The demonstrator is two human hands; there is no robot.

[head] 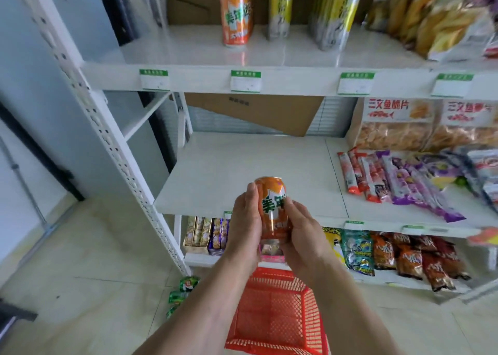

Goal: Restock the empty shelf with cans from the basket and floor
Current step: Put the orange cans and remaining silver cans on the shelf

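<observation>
Both hands hold one orange aluminium drink can with green lettering [272, 209] upright in front of the bare white middle shelf board [242, 171], the can's top overlapping the board's front edge in the head view. The left hand [244, 228] lies along the can's nine o'clock side with fingers wrapped up its wall, and the right hand [301, 243] cups it from four o'clock, thumb against the label, so each grip is closed on the can. Below the forearms, at six o'clock from the can, stands a red plastic lattice basket [280, 317] on the pale tiled floor [89, 260]; what lies inside it I cannot tell. At eight o'clock from the basket, a few green cans [180, 292] lie on the tiles beside the perforated white shelf upright [113, 139]. On the top shelf, at twelve o'clock from the held can, a second orange can of the same print [236, 15] stands upright (beside it at three o'clock are tall yellow-and-grey wrapped packs [280, 7]). Purple and red snack sachets [398, 182] crowd the middle shelf at three o'clock.
</observation>
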